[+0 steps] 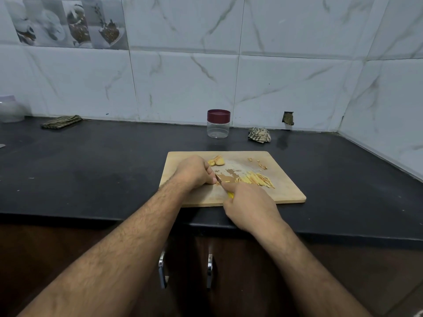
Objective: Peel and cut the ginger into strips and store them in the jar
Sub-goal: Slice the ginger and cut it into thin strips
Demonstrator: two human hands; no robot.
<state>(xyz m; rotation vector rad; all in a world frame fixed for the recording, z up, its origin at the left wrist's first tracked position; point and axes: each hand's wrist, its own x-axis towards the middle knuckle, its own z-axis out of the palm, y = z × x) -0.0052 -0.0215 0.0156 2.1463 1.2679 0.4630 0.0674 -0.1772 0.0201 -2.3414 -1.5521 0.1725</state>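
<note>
Down on the cutting board [286, 193], the left hand [194, 171] curls its fingers [211, 178] over a ginger piece, the right hand [248, 203] grips a yellow-handled knife [230, 195]; cut strips [257, 179] lie just beside, the lidded jar [218, 123] behind.

Both forearms are showing bare from the bottom of the view up to the wrists, with no sleeve, cuff, watch or band appearing on either. Dark hair is covering them, thicker along the left forearm. The left hand [194, 171] and right hand [248, 205] are wearing no gloves and no rings.
</note>
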